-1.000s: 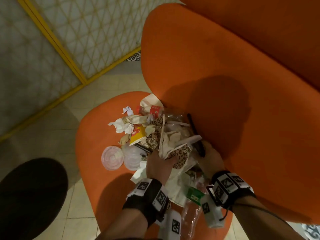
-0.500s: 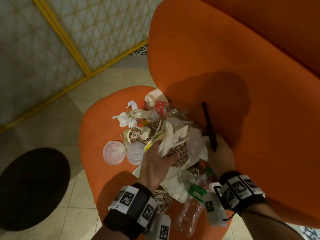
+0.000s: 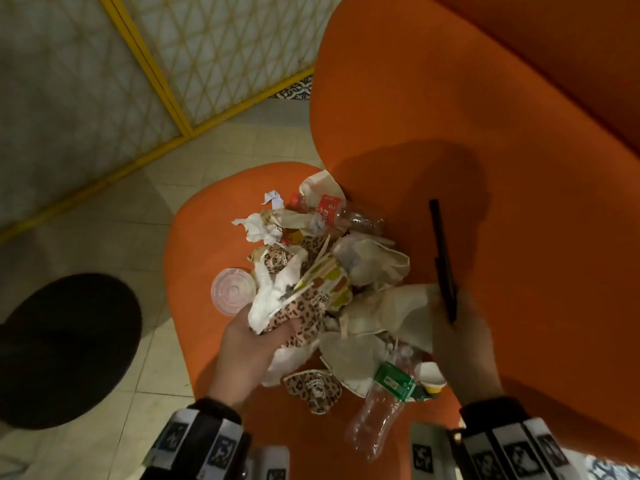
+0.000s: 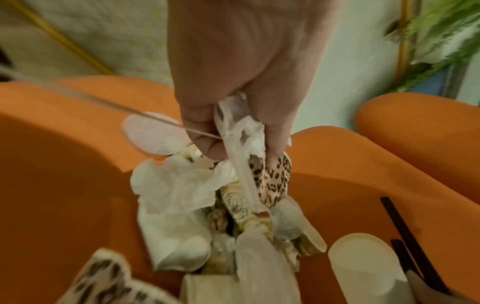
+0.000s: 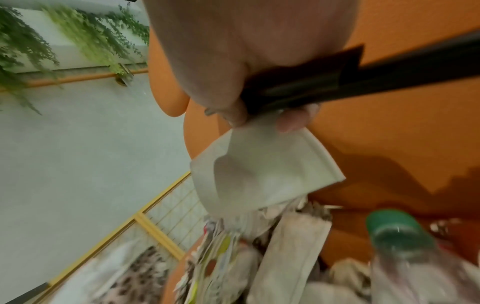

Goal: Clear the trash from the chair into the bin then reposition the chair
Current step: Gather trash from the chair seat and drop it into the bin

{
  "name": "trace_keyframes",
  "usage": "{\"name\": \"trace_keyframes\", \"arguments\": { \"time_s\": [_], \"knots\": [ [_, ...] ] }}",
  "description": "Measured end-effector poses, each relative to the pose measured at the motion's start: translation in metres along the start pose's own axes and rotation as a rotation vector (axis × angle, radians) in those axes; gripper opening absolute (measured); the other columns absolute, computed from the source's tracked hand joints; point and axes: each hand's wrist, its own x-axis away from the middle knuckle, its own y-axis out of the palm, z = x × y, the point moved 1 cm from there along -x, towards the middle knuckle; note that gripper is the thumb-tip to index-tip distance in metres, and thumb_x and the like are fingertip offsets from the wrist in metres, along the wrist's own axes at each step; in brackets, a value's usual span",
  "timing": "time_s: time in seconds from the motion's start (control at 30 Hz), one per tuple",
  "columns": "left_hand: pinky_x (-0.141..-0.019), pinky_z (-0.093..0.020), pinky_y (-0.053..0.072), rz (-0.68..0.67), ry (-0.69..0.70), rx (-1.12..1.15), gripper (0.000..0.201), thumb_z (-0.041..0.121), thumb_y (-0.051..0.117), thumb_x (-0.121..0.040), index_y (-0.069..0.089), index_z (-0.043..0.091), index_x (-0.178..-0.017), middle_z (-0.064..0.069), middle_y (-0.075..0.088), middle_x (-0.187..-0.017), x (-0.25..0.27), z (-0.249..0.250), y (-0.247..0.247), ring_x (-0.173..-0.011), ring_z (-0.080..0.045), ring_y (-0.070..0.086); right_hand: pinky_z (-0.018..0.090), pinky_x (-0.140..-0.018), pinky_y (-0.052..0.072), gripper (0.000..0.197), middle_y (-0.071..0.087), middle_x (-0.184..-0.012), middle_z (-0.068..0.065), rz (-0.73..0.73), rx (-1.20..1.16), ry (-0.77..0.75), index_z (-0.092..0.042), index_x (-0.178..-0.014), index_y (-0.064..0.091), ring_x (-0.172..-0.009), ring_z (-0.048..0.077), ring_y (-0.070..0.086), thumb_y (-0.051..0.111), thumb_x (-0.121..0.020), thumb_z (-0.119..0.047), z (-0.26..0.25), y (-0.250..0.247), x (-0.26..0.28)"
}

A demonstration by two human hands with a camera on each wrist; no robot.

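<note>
An orange chair (image 3: 194, 237) carries a heap of trash. My left hand (image 3: 247, 336) grips a bunch of white tissue and leopard-print paper (image 3: 301, 306), lifted above the seat; the left wrist view shows the fingers (image 4: 207, 142) curled round the wad (image 4: 241, 131). My right hand (image 3: 457, 337) holds a crumpled beige paper wrapper (image 3: 398, 313) together with black straws (image 3: 445, 265); its fingers (image 5: 291, 121) pinch the paper (image 5: 259, 170) under the straws (image 5: 389, 67). On the seat lie a red-label bottle (image 3: 339, 213), a green-label bottle (image 3: 384, 403) and a clear lid (image 3: 232, 291).
A black round bin (image 3: 65, 351) stands on the tiled floor to the left of the chair. A yellow-framed lattice screen (image 3: 145, 67) runs behind it. The chair's tall orange back (image 3: 485, 133) rises on the right.
Both hands have risen from the heap, each lifting a bunch of paper. The black straws have come up with the right hand.
</note>
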Motion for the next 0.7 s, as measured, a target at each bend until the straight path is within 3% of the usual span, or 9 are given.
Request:
{"name": "trace_keyframes", "arguments": {
  "time_s": [0.13,0.17,0.23,0.3,0.4,0.47,0.53,0.63,0.7],
  "knots": [
    [-0.05,-0.006,0.047,0.023,-0.1,0.093,0.032,0.002,0.074,-0.074,0.063,0.017,-0.099,0.013,0.071,-0.073,0.017,-0.024,0.002,-0.061,0.01,0.065,0.017,-0.049,0.044,0.008,0.06,-0.081,-0.006,-0.255,0.104,-0.006,-0.035,-0.102,0.049,-0.061,0.005,0.057,0.042,-0.098,-0.037,-0.001,0.03,0.026],
    [-0.046,-0.005,0.045,0.032,-0.12,0.129,0.031,-0.004,0.072,-0.074,0.063,0.01,-0.1,0.01,0.07,-0.07,0.023,-0.029,0.002,-0.056,0.01,0.064,0.018,-0.052,0.046,0.009,0.061,-0.082,-0.007,-0.298,0.111,-0.015,-0.034,-0.103,0.05,-0.065,0.006,0.059,0.043,-0.098,-0.037,-0.002,0.038,0.031],
    [-0.041,-0.007,0.043,0.038,-0.186,0.19,0.028,-0.012,0.068,-0.074,0.064,0.0,-0.098,0.005,0.068,-0.06,0.034,-0.039,0.005,-0.047,0.008,0.062,0.033,-0.071,0.053,0.02,0.064,-0.088,-0.006,-0.362,0.177,-0.033,-0.032,-0.104,0.055,-0.079,0.012,0.063,0.045,-0.094,-0.046,0.0,0.054,0.039],
    [-0.041,-0.012,0.047,0.017,-0.249,0.282,0.028,-0.011,0.072,-0.07,0.064,0.003,-0.093,0.001,0.069,-0.054,0.042,-0.056,0.012,-0.048,0.002,0.064,0.038,-0.081,0.051,0.031,0.065,-0.096,-0.006,-0.423,0.289,-0.003,-0.033,-0.106,0.056,-0.089,0.015,0.062,0.047,-0.089,-0.057,0.004,0.064,0.043],
    [-0.057,-0.023,0.055,-0.086,-0.301,0.314,0.072,0.018,0.092,-0.048,0.061,-0.002,-0.11,-0.012,0.075,-0.09,0.048,-0.082,0.023,-0.076,-0.02,0.073,0.034,-0.075,0.052,0.044,0.063,-0.099,-0.004,-0.495,0.448,0.038,-0.031,-0.112,0.055,-0.088,0.016,0.062,0.046,-0.085,-0.065,0.006,0.073,0.045],
    [-0.058,-0.014,0.051,-0.056,-0.334,0.241,0.058,0.01,0.086,-0.061,0.059,0.005,-0.112,-0.009,0.07,-0.106,0.049,-0.094,0.029,-0.085,-0.019,0.069,0.034,-0.073,0.054,0.042,0.063,-0.096,-0.004,-0.491,0.508,0.019,-0.032,-0.112,0.054,-0.084,0.015,0.062,0.044,-0.086,-0.063,0.005,0.076,0.047],
    [-0.056,-0.012,0.048,-0.03,-0.363,0.191,0.041,0.001,0.077,-0.071,0.056,0.016,-0.103,-0.005,0.066,-0.105,0.047,-0.097,0.034,-0.084,-0.011,0.062,0.037,-0.076,0.055,0.037,0.065,-0.093,-0.006,-0.443,0.473,0.031,-0.032,-0.11,0.055,-0.083,0.015,0.063,0.045,-0.087,-0.059,0.005,0.075,0.047],
    [-0.069,-0.026,0.053,-0.019,-0.364,0.197,0.04,0.0,0.076,-0.072,0.055,0.022,-0.098,-0.009,0.067,-0.106,0.042,-0.101,0.039,-0.089,-0.018,0.065,0.037,-0.08,0.055,0.034,0.067,-0.095,-0.008,-0.373,0.43,0.073,-0.032,-0.111,0.054,-0.086,0.014,0.064,0.047,-0.087,-0.055,0.006,0.069,0.048],
    [-0.068,-0.03,0.055,-0.015,-0.352,0.218,0.05,0.001,0.077,-0.071,0.053,0.019,-0.11,-0.011,0.064,-0.113,0.04,-0.103,0.038,-0.098,-0.023,0.064,0.037,-0.079,0.055,0.038,0.067,-0.096,-0.008,-0.401,0.444,0.099,-0.033,-0.113,0.054,-0.087,0.014,0.064,0.049,-0.085,-0.058,0.008,0.068,0.052]
  ]
}}
